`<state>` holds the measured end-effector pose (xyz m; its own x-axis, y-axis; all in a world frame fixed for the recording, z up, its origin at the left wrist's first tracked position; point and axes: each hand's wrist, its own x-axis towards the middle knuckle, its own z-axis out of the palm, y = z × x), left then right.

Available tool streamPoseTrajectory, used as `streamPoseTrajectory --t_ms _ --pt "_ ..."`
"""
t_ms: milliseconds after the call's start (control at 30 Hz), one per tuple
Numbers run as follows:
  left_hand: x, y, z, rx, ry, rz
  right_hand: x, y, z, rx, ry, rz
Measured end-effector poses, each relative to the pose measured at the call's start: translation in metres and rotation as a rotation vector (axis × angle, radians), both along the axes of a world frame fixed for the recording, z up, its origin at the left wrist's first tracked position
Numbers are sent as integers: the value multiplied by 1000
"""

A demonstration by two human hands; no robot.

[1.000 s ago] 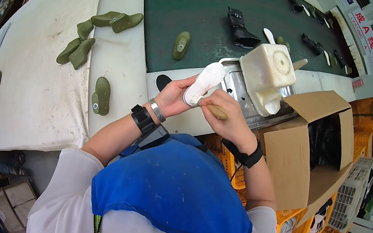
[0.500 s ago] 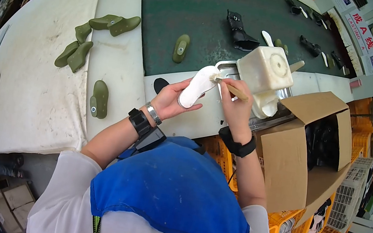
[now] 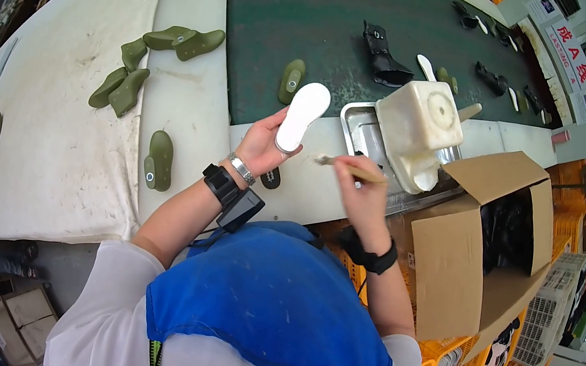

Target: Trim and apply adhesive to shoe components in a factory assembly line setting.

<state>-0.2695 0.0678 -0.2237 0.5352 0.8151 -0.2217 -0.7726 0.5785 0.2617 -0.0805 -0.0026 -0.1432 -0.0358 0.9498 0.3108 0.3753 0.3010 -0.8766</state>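
My left hand (image 3: 263, 147) grips a white-faced shoe sole (image 3: 303, 116) by its lower end, with the flat white side up. The sole is held above the bench, near the edge of the green belt. In my right hand (image 3: 364, 199) is a brush (image 3: 368, 175) with a wooden handle; its whitish bristles point left, apart from the sole. A dark sole (image 3: 271, 178) lies on the bench just beside my left hand, partly hidden. Right of the brush, a white plastic container (image 3: 420, 119) stands tilted in a metal tray (image 3: 356, 120).
Green shoe lasts lie on the white surface at left, one of them (image 3: 159, 160) near my left forearm. A black boot (image 3: 385, 57) and another last (image 3: 291, 80) rest on the green belt (image 3: 283, 11). An open cardboard box (image 3: 445, 267) stands at right above orange crates (image 3: 445, 363).
The brush has come off the sole and moved down with my right hand. My left hand has lifted the sole slightly up and left. The dark sole on the bench shows in a different place.
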Motion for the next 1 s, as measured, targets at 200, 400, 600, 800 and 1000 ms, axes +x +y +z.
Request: streamPoseTrajectory --t_ms 200,400,600,800,1000 --pt "-33 43 -14 -92 93 147 87 20 8 -145 51 -370" --pt "-51 123 -76 -206 309 381 149 11 -10 -241 -320 -657" --pt "-95 156 -178 -242 986 271 168 41 -31 -244 -419 -658" --pt "-45 129 -75 -196 971 205 196 65 -37 -364 -697 -694" --pt "-77 58 -55 -20 694 312 193 81 -58 -458 -656 -602"
